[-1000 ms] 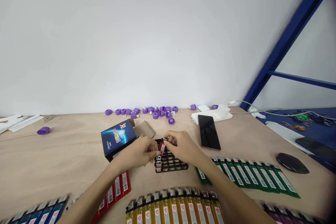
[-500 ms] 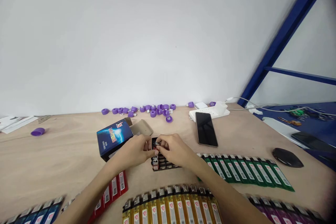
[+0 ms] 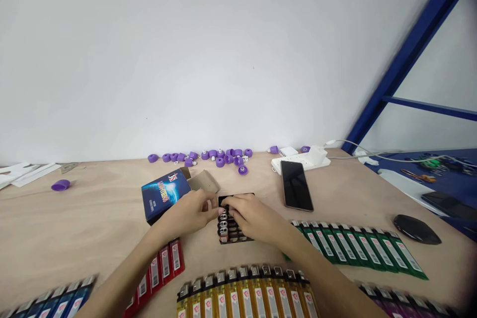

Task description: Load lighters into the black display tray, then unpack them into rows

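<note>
A black tray with slots lies flat in the middle of the table. Several lighters with metal tops fill its left side. My left hand is at the tray's left edge, fingers bent, with a gap between thumb and forefinger; its thumb tip is by the lighter tops. Over the upper part of the tray, my right hand has its fingers closed down on a lighter, mostly hidden beneath them. A blue printed box with open flaps lies behind my left hand.
Rows of yellow lighters, green lighters, red lighters, blue lighters and purple lighters surround the tray. Purple caps line the wall. A phone, white power strip and black mouse-like object lie right.
The fingers of my right hand have flattened and lowered over the tray's upper slots. More lighter tops show below my hands. The whole view has shifted slightly.
</note>
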Motion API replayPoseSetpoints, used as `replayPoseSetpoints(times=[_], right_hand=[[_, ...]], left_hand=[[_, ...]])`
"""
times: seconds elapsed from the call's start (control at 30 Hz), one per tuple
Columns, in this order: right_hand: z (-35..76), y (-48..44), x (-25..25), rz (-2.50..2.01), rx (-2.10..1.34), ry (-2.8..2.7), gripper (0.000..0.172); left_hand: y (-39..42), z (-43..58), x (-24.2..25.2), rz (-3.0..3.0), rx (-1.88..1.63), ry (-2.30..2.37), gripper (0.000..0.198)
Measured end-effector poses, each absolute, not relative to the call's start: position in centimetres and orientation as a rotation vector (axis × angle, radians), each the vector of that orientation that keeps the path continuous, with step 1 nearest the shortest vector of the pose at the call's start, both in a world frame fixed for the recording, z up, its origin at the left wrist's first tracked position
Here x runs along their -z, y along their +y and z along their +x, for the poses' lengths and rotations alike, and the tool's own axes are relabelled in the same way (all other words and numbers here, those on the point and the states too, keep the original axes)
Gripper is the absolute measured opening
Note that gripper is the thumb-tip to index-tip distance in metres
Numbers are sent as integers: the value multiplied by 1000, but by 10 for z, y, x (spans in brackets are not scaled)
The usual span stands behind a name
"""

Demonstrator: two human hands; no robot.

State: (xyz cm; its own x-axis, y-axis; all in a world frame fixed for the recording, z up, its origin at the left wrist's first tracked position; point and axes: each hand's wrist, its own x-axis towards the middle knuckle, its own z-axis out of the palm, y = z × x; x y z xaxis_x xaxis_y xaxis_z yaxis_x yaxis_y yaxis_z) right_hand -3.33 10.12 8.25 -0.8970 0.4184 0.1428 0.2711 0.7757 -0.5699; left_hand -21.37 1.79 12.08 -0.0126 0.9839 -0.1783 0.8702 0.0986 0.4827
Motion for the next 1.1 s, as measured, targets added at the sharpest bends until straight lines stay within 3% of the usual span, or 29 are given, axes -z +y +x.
replayPoseSetpoints(times=[0.4,0.67,0.87,1.0,1.1], right_hand=[[-28,106,-100,-584,-729,-2662,18],[-15,117,-120,-654,-641,-2459,24],[-1,117,-139,-688,-526,-2320,27],[5,109,-151,-678,-521,-2305,27],[7,105,-156,-661,-558,-2295,28]], left_hand=[[17,-213,-113,1903,-315,1917,30],[-8,-233,-150,1866,-355,2139,28],[-70,-238,-132,1736,-354,2251,11],[-100,-243,-96,1706,-287,2204,56],[-106,-246,-79,1672,-268,2192,72]])
